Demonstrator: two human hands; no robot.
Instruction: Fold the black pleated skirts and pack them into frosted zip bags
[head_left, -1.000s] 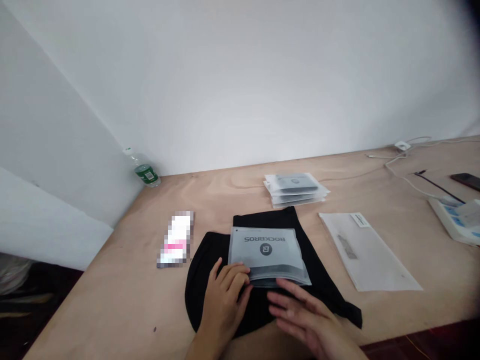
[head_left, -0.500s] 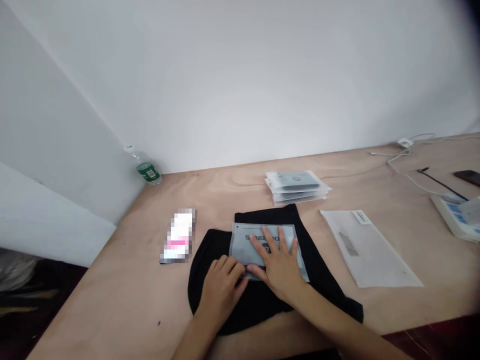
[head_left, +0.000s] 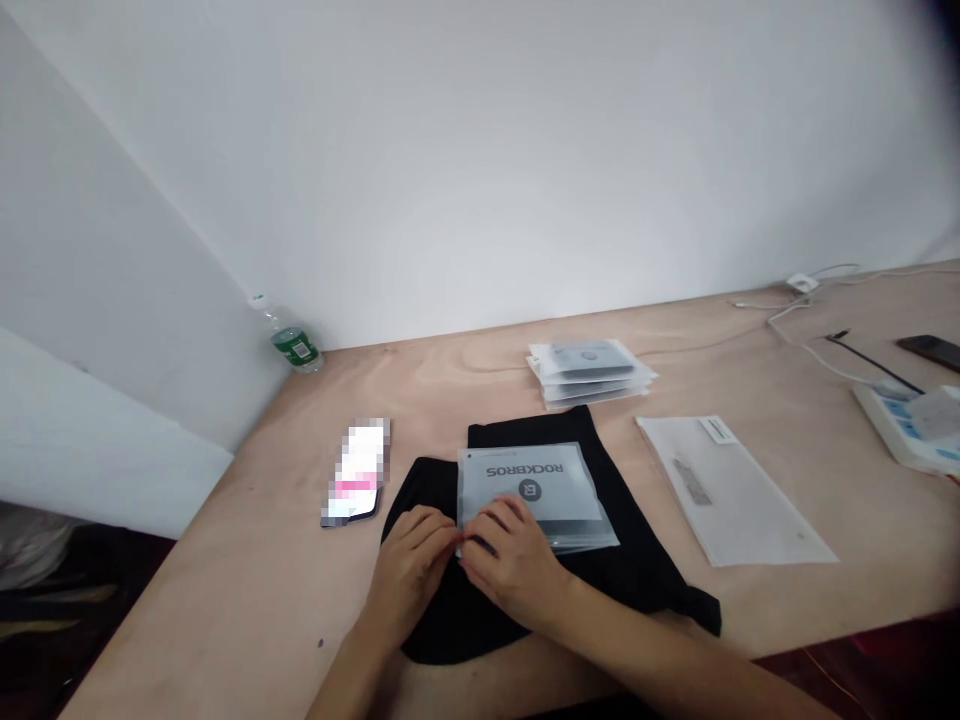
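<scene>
A clear plastic pouch [head_left: 531, 478] with a grey ROCKBROS card inside lies on a spread black cloth [head_left: 637, 530]. At the pouch's near left corner, my left hand [head_left: 417, 565] is closed, its fingertips pinched at the edge. My right hand [head_left: 514, 560] is curled beside it over the pouch's near edge, fingers closed and almost touching the left fingertips. What exactly the fingers grip there is hidden.
A phone [head_left: 358, 470] lies left of the cloth, a bottle [head_left: 296, 345] by the wall. Behind is a stack of packed pouches [head_left: 592, 372]. On the right are a frosted bag [head_left: 739, 500], a power strip [head_left: 904, 430], cables and a dark phone [head_left: 930, 350].
My right hand has gone from lying spread on the pouch to curled at its near left corner, uncovering the printed name. My left hand has shifted slightly left.
</scene>
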